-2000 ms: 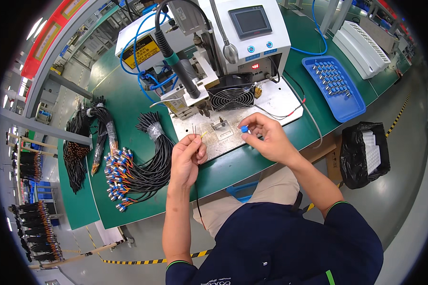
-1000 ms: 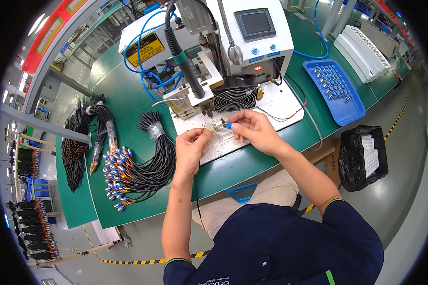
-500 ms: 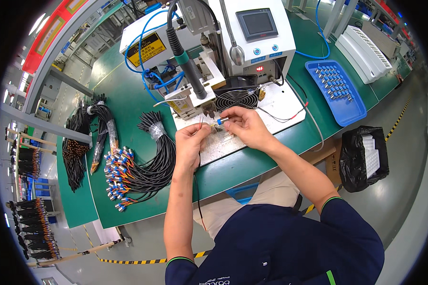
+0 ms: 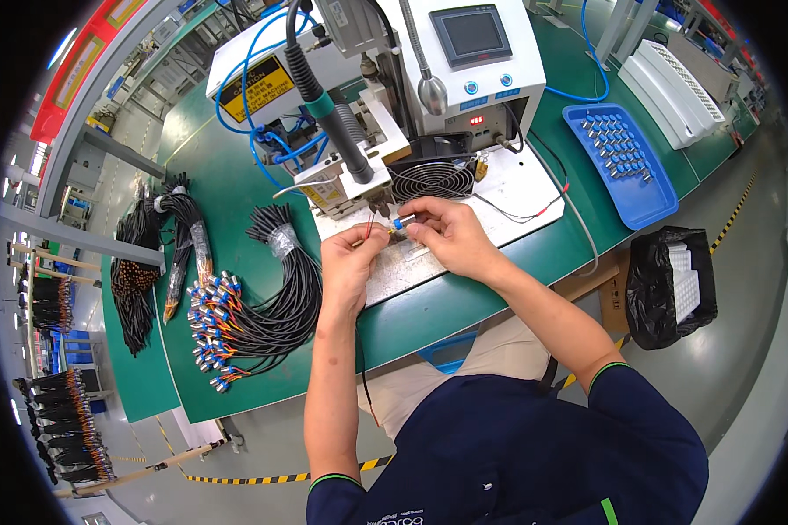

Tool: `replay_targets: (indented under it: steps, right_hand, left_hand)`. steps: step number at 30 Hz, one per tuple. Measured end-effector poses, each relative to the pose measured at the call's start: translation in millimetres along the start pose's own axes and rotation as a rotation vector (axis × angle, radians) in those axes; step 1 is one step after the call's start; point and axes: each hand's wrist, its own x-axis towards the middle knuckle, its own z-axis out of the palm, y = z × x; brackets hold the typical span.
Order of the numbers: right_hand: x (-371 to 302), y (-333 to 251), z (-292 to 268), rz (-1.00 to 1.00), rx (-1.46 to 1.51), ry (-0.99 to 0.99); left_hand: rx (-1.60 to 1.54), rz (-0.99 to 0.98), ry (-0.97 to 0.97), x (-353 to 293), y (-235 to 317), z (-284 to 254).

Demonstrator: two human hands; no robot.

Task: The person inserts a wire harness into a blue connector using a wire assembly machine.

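The green surface carries a white benchtop soldering machine, its soldering iron angled down over the place where the hands meet. To its left lies a thick bundle of black cables, many with blue-and-silver connectors at the ends; those look done. To its right, a blue tray holds rows of loose connectors, seemingly left to do, so the batch appears partway through.

The left hand has its grip pinched on thin wires of a single black cable that hangs down past the front edge. The right hand has thumb and fingers closed on one blue-and-silver connector, just below the iron's tip, close to the wires. Whether any wire is joined to it is too small to tell; this piece seems unfinished.
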Motion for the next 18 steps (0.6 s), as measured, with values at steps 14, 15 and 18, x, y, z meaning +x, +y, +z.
replay_targets:
  steps: [14,15,18]
  right_hand:
    - [-0.9,-1.8,0.9,-0.079,-0.037,0.028]
    - [-0.8,-1.9,0.9,-0.075,-0.032,0.027]
    - [-1.2,-2.4,1.3,-0.067,-0.029,0.031]
  left_hand:
    - [-0.013,0.017,0.032,-0.8,-2.5,4.0]
    - [-0.009,0.018,0.033,-0.3,-3.0,3.3]
    - [-0.004,0.023,0.036,0.1,-4.1,3.1]
